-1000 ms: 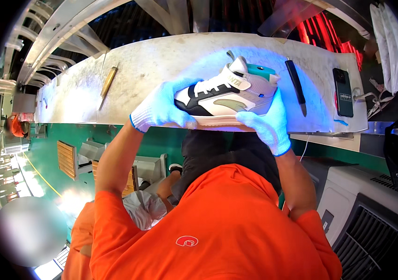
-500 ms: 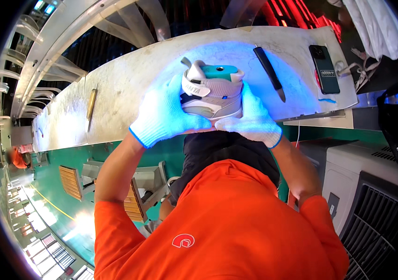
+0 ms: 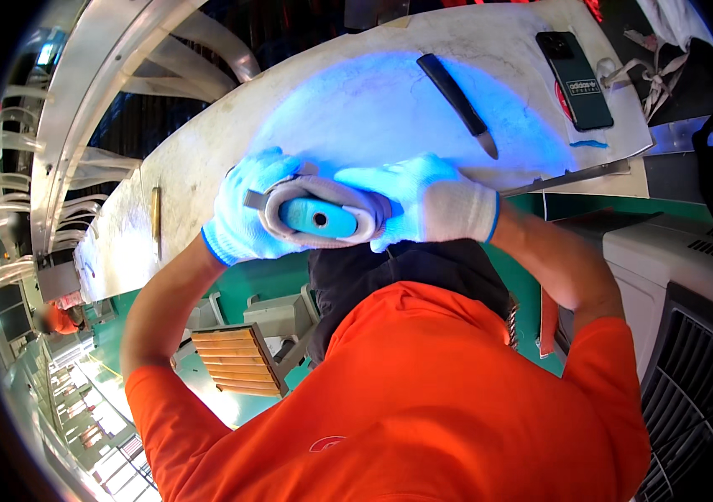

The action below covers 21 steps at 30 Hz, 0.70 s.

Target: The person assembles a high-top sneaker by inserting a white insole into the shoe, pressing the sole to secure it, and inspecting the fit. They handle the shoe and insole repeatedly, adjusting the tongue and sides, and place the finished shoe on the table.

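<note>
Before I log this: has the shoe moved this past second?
Yes: the shoe has shifted toward the person, away from the black-handled knife on the table.

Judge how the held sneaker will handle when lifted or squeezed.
The sneaker probably feels stiff and heavier than an empty shoe, since a teal shoe last sits inside its opening. Its thick collar looks padded, so that rim may give slightly under pressure.

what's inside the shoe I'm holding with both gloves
Inside the shoe sits a teal insert, its top showing through the opening, with a dark round hole in it. The insert's lower part and the toe interior are covered, so they cannot be seen.
</note>
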Each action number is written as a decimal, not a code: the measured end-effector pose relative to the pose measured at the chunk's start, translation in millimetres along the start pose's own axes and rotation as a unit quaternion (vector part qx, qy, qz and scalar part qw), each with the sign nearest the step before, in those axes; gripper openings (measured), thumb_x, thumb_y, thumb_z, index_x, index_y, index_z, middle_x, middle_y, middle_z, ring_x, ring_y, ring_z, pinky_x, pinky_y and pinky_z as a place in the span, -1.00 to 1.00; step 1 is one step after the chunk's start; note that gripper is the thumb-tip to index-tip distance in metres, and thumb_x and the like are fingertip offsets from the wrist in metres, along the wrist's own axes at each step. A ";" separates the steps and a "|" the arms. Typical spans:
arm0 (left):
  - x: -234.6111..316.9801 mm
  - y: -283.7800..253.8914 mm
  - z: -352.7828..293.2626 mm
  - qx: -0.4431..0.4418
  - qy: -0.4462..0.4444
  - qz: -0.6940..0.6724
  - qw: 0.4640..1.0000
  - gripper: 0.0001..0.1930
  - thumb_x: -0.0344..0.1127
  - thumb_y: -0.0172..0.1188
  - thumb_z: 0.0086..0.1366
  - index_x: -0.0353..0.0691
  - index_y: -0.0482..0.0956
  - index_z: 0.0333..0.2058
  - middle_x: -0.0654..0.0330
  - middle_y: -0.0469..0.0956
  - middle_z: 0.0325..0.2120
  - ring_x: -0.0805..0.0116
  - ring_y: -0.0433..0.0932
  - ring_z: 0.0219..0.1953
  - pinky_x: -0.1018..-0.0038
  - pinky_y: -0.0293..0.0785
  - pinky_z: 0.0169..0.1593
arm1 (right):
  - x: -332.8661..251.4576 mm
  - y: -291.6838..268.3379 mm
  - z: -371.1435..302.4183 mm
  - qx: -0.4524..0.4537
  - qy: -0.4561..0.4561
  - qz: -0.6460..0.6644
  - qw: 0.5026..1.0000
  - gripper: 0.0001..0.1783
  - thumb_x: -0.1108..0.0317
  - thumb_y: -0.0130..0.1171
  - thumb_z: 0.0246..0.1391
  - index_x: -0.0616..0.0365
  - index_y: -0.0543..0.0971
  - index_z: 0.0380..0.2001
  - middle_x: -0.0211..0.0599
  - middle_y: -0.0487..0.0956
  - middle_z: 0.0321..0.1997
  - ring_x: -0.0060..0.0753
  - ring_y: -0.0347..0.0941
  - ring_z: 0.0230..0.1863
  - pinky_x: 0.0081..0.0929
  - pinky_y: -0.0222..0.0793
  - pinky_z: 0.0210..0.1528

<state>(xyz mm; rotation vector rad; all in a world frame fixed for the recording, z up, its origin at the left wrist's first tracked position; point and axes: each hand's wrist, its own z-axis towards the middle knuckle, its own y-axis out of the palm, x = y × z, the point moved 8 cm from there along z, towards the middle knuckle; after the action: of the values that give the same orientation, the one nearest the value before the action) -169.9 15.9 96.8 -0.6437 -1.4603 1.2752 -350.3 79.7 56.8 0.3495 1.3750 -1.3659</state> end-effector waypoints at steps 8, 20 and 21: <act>7.2 -20.4 4.0 0.065 0.057 -0.031 0.996 -0.08 0.00 0.79 -0.09 -0.22 0.49 0.18 0.02 0.73 -0.15 -0.05 0.74 -0.21 0.10 0.64 -0.12 | 18.5 -7.7 42.8 -0.202 0.082 0.145 0.965 -0.04 0.39 0.65 -0.25 0.05 0.65 0.37 -0.18 0.80 0.18 -0.39 0.75 0.09 -0.38 0.65 0.21; 35.4 22.5 -106.5 0.287 0.043 0.183 0.939 -0.58 -0.30 0.33 0.34 -0.21 0.50 0.13 -0.07 0.65 0.18 -0.12 0.65 0.23 -0.19 0.46 0.41 | 20.4 26.3 9.1 -0.073 0.299 0.398 0.864 -0.20 0.63 0.43 0.06 0.38 0.53 0.43 -0.08 0.70 0.28 -0.42 0.66 0.17 -0.41 0.65 0.23; 35.9 23.8 -107.5 0.291 0.048 0.181 0.938 -0.58 -0.30 0.33 0.33 -0.21 0.51 0.13 -0.07 0.65 0.17 -0.11 0.65 0.23 -0.19 0.46 0.40 | 21.4 30.9 4.8 -0.039 0.332 0.427 0.840 -0.21 0.64 0.40 0.09 0.38 0.51 0.44 -0.08 0.68 0.30 -0.42 0.66 0.16 -0.41 0.65 0.22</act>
<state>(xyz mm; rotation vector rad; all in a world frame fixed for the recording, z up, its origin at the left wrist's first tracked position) -87.3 94.1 75.3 -0.5697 -0.8302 1.8339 -330.4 74.6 25.0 1.2987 1.5130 -0.4251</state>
